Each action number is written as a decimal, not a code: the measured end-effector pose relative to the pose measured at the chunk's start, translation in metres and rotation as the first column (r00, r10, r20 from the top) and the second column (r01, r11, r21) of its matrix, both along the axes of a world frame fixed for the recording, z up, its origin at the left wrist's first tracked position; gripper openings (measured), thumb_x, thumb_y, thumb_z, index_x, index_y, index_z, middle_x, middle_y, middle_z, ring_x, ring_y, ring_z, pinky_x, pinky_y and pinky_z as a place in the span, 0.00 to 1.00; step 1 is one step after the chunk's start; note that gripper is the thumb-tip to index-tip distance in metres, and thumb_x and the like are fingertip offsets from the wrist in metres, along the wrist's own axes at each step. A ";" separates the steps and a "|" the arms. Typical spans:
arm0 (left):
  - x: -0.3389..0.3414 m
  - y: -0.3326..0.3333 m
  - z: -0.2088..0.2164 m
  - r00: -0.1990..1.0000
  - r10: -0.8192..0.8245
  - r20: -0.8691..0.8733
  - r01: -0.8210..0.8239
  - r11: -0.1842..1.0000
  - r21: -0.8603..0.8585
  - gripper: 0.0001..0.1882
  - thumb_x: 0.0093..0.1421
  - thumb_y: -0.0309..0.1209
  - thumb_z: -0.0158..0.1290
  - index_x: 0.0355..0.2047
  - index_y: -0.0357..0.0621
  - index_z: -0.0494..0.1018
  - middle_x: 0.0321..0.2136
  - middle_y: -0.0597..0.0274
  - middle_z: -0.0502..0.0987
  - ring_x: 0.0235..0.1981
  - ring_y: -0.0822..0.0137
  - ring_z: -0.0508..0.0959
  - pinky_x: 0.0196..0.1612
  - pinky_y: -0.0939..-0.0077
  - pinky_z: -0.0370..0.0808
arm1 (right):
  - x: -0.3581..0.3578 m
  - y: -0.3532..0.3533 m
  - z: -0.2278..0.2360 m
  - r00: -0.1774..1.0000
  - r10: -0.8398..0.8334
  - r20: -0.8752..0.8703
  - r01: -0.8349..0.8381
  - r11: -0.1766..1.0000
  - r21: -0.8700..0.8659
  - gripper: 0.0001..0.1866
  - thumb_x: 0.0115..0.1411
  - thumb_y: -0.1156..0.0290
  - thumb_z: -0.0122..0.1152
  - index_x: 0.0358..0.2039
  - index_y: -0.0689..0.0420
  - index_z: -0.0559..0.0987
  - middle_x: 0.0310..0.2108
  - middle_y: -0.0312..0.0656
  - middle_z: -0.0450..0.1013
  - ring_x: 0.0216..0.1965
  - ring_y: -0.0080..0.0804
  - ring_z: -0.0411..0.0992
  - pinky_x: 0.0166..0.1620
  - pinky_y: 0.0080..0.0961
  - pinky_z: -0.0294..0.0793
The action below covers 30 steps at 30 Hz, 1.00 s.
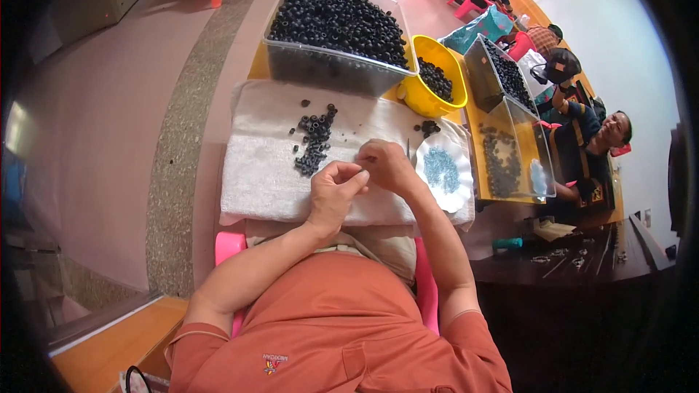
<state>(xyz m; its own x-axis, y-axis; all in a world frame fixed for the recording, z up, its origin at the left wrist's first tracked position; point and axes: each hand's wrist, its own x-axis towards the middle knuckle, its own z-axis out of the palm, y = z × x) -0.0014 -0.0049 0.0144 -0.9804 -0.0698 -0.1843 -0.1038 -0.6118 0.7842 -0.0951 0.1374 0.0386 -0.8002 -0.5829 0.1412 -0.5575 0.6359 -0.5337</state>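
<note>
My left hand [336, 193] is closed in a pinch, thumb against fingers, over the white towel [266, 153]. Just beside it, my right hand [388, 165] is curled with its fingertips close to the left thumb. Anything between the fingers is too small or hidden to make out. Left of my hands lies a loose pile of small black ring-shaped parts [313, 138]. To the right of my right hand sits a white wavy-rimmed plate [457, 200] bearing many tiny bluish clear pieces [441, 169]. Several more black parts [428, 129] lie just beyond that plate.
A large clear bin [328, 65] full of black parts stands behind the towel, with a yellow tub [421, 99] beside it. Further right are more clear bins [520, 149] and a co-worker [582, 135]. A dark table [553, 269] holds metal pieces.
</note>
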 end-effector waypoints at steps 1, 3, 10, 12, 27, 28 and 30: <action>-0.001 -0.001 -0.001 1.000 -0.007 0.005 0.007 1.000 0.004 0.07 0.57 0.25 0.61 0.34 0.39 0.75 0.28 0.65 0.77 0.26 0.76 0.77 0.33 0.83 0.77 | 0.002 0.000 0.001 0.995 -0.060 0.079 0.065 0.996 -0.058 0.04 0.48 0.74 0.65 0.26 0.59 0.80 0.28 0.47 0.76 0.30 0.42 0.76 0.35 0.30 0.74; -0.002 -0.002 -0.002 1.000 -0.013 0.011 0.013 1.000 0.009 0.07 0.57 0.24 0.61 0.35 0.39 0.75 0.28 0.65 0.77 0.26 0.76 0.77 0.33 0.83 0.77 | 0.002 0.003 -0.001 0.993 -0.060 0.099 0.071 0.991 -0.117 0.04 0.48 0.76 0.66 0.26 0.60 0.80 0.28 0.46 0.75 0.29 0.39 0.76 0.35 0.28 0.74; -0.004 -0.002 -0.004 0.999 -0.033 0.013 0.033 0.999 0.026 0.07 0.57 0.24 0.61 0.35 0.39 0.74 0.29 0.64 0.77 0.26 0.75 0.77 0.33 0.84 0.77 | 0.012 0.013 -0.001 0.957 -0.053 0.286 0.172 0.896 -0.410 0.03 0.51 0.81 0.67 0.27 0.63 0.80 0.27 0.37 0.76 0.30 0.21 0.74 0.35 0.20 0.74; -0.004 -0.002 -0.003 0.999 -0.036 0.015 0.035 0.999 0.017 0.08 0.57 0.24 0.61 0.35 0.39 0.74 0.29 0.64 0.77 0.26 0.75 0.77 0.33 0.84 0.77 | 0.013 0.018 0.001 0.929 -0.011 0.370 0.188 0.876 -0.443 0.03 0.52 0.81 0.67 0.28 0.63 0.80 0.29 0.36 0.77 0.30 0.20 0.73 0.35 0.19 0.74; -0.007 -0.009 -0.001 0.986 -0.168 0.012 0.160 0.956 0.245 0.07 0.58 0.22 0.59 0.37 0.40 0.74 0.32 0.63 0.77 0.32 0.72 0.78 0.40 0.77 0.80 | 0.040 0.023 -0.008 0.820 0.133 0.557 0.357 0.641 -0.679 0.04 0.53 0.82 0.65 0.31 0.64 0.81 0.36 0.39 0.76 0.38 0.23 0.73 0.43 0.18 0.73; -0.007 -0.009 0.000 0.984 -0.175 0.027 0.162 0.951 0.264 0.07 0.58 0.23 0.59 0.36 0.40 0.74 0.32 0.63 0.77 0.33 0.72 0.78 0.40 0.77 0.80 | 0.040 0.024 -0.009 0.836 0.157 0.526 0.319 0.641 -0.698 0.04 0.56 0.81 0.65 0.33 0.65 0.81 0.38 0.38 0.75 0.39 0.21 0.73 0.42 0.18 0.73; -0.008 -0.010 0.000 0.982 -0.186 0.042 0.167 0.944 0.284 0.07 0.57 0.23 0.60 0.35 0.40 0.74 0.32 0.63 0.78 0.33 0.72 0.78 0.40 0.77 0.80 | 0.042 0.024 -0.009 0.860 0.145 0.489 0.287 0.656 -0.698 0.04 0.56 0.81 0.64 0.34 0.65 0.80 0.38 0.39 0.75 0.39 0.22 0.72 0.43 0.18 0.73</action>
<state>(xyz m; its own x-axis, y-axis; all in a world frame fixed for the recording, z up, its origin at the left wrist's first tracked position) -0.0094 -0.0147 0.0140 -0.9570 0.1662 -0.2379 -0.2765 -0.7713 0.5733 -0.0535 0.1612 0.0293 -0.9149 -0.3935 0.0897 -0.0722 -0.0591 -0.9956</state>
